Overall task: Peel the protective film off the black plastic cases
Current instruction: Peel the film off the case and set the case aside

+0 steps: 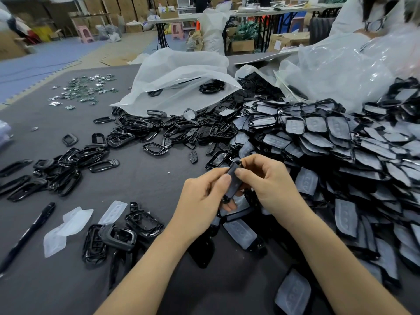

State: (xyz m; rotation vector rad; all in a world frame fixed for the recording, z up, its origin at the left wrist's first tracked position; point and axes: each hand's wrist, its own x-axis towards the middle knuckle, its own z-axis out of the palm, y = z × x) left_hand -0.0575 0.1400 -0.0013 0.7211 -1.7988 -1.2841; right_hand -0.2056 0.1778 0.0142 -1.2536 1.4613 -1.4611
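Both hands hold one black plastic case (pixel 232 183) upright above the grey table (pixel 147 173), its face covered by a cloudy film. My left hand (pixel 204 196) grips its left edge with the thumb on the front. My right hand (pixel 266 178) pinches the upper right edge, thumb on the film. A large heap of film-covered cases (pixel 336 142) fills the right side. Peeled films (pixel 68 226) lie at the lower left next to several bare black cases (pixel 127 233).
Black frames (pixel 127 137) are scattered across the middle and left of the table. A black pen (pixel 27 233) lies at the left edge. White plastic bags (pixel 179 80) and a clear bag (pixel 341 64) sit at the back. Small green parts (pixel 86 89) lie far left. A person (pixel 372 17) sits at the top right.
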